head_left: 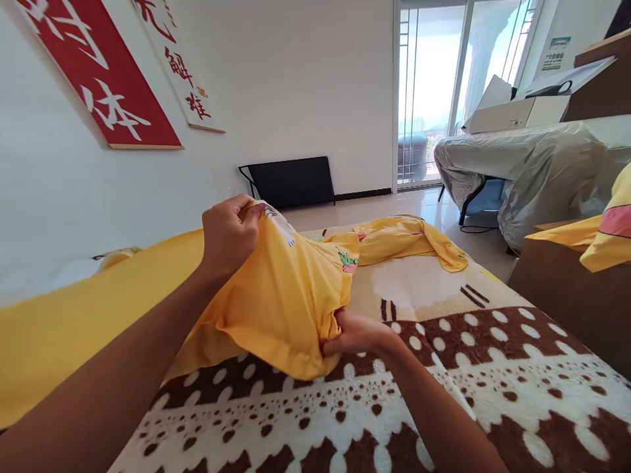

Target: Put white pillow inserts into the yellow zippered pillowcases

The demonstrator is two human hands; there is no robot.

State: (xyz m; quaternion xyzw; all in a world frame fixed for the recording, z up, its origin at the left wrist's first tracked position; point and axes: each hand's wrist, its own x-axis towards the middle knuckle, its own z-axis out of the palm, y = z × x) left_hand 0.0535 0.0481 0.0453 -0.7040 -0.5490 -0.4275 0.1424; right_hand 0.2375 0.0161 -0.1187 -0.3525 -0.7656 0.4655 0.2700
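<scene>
A yellow cartoon-print shirt (286,295) is stretched between my two hands above the bed. My left hand (231,230) is raised and closed around its upper edge, beside a white printed patch. Lower and to the right, my right hand (359,332) grips bunched fabric at the side edge, some of its fingers hidden in the folds. The front hem hangs loose over the blanket. Behind it lies another yellow garment (399,236), rumpled on the bed. A wide yellow cloth (73,335) spreads to the left, partly behind my left forearm.
A brown and white patterned blanket (276,420) covers the bed. At right, more yellow cloth (611,223) lies over a brown cardboard box (582,295). Farther back are a plastic-covered table (532,151) with a white box (517,113) and a black panel (290,180) against the wall.
</scene>
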